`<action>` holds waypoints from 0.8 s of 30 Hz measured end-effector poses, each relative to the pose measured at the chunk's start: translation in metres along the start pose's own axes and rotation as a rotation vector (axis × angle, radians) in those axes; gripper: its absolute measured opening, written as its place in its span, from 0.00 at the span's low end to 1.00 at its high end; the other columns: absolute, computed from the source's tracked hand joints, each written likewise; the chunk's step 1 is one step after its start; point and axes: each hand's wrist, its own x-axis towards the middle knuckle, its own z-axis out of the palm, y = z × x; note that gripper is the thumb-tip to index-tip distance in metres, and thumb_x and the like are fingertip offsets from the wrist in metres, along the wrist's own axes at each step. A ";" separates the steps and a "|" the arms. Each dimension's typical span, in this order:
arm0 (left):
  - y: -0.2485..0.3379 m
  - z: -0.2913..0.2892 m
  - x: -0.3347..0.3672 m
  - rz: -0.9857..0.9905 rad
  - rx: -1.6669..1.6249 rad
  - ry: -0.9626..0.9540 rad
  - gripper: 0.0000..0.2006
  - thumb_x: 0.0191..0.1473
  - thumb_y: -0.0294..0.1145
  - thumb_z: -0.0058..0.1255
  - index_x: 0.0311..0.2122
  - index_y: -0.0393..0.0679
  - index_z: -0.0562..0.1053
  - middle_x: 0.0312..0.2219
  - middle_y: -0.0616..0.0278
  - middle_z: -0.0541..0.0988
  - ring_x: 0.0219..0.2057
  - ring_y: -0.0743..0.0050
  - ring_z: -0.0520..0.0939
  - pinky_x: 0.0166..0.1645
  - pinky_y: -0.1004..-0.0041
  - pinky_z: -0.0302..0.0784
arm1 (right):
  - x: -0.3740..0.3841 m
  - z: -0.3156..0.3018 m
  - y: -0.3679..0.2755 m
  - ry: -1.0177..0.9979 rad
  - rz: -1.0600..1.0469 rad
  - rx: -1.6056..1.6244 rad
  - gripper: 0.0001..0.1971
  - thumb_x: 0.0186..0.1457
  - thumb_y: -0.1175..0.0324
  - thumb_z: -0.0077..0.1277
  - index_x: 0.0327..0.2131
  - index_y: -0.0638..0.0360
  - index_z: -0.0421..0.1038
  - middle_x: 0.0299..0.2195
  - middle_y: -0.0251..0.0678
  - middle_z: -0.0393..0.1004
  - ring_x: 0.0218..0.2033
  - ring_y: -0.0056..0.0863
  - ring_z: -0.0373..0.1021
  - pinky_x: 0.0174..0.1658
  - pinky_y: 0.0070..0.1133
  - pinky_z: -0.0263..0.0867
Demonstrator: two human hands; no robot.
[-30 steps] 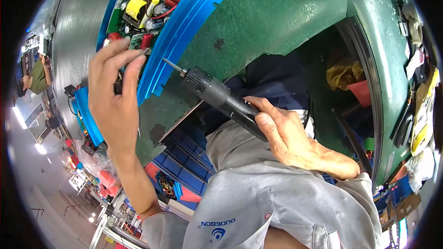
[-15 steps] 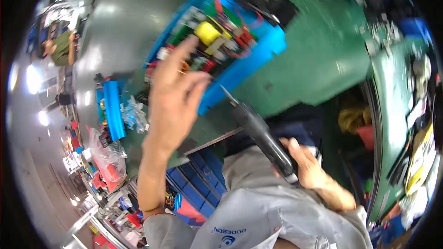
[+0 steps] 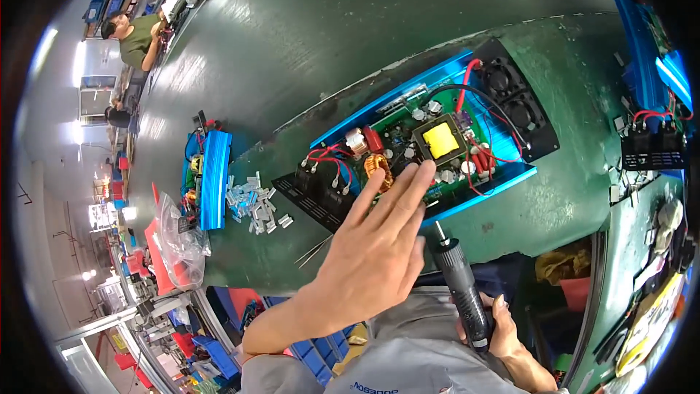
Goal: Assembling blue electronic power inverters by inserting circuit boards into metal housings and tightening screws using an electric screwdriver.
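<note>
A black electric screwdriver [image 3: 458, 284] is gripped low on its body by my right hand [image 3: 504, 332], its bit pointing up toward the near side of the case. My left hand [image 3: 375, 266] is open, palm down, its fingers stretched out over the near edge of a blue metal case [image 3: 481, 193]. Inside the case lies a green circuit board with a yellow-topped transformer [image 3: 442, 140], a copper-wound coil [image 3: 378, 170] and red wires. A black end plate with two fans [image 3: 519, 95] stands at the far right end; a black vented plate [image 3: 310, 193] lies at the left end, partly behind my hand.
Left of the case are a pile of small clear and silvery pieces [image 3: 259, 201], tweezers [image 3: 312, 254] and another blue case [image 3: 216, 179]. More blue cases [image 3: 642, 58] lie at the right. A person [image 3: 137, 36] sits at the far left.
My view has shifted, and the blue case now appears lower and farther right. My left hand has moved right along its near edge. The screwdriver stands more upright in my right hand.
</note>
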 end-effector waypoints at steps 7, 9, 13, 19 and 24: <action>-0.006 0.010 -0.001 0.045 0.159 0.013 0.18 0.55 0.22 0.49 0.49 0.21 0.72 0.67 0.47 0.57 0.65 0.54 0.65 0.69 0.53 0.56 | -0.008 0.009 -0.012 0.223 -0.114 -0.443 0.41 0.62 0.31 0.33 0.49 0.68 0.67 0.25 0.36 0.74 0.24 0.21 0.68 0.29 0.20 0.63; -0.006 0.010 0.003 0.030 0.118 -0.006 0.18 0.55 0.21 0.48 0.50 0.20 0.72 0.67 0.48 0.58 0.65 0.53 0.65 0.69 0.53 0.56 | -0.009 0.009 -0.012 0.271 -0.133 -0.568 0.38 0.63 0.35 0.38 0.48 0.69 0.67 0.25 0.36 0.74 0.25 0.20 0.68 0.29 0.20 0.63; -0.011 0.021 -0.001 0.027 0.108 0.076 0.14 0.53 0.23 0.53 0.45 0.28 0.75 0.65 0.53 0.63 0.64 0.57 0.67 0.67 0.57 0.60 | -0.007 0.002 -0.016 0.137 -0.080 -0.222 0.39 0.62 0.33 0.37 0.47 0.69 0.67 0.25 0.36 0.73 0.23 0.21 0.68 0.27 0.21 0.64; -0.016 0.021 -0.007 0.035 0.034 0.118 0.20 0.54 0.20 0.53 0.53 0.26 0.71 0.63 0.51 0.67 0.65 0.54 0.67 0.68 0.57 0.59 | -0.003 0.007 0.004 0.227 0.096 -0.011 0.46 0.59 0.26 0.28 0.51 0.68 0.66 0.19 0.38 0.71 0.17 0.25 0.67 0.21 0.22 0.62; -0.015 0.031 -0.007 0.146 0.070 0.186 0.20 0.58 0.24 0.49 0.53 0.23 0.70 0.64 0.45 0.62 0.67 0.51 0.60 0.71 0.52 0.52 | -0.001 -0.004 0.008 -0.018 0.061 0.297 0.42 0.65 0.32 0.23 0.50 0.67 0.67 0.08 0.34 0.58 0.07 0.28 0.53 0.12 0.25 0.53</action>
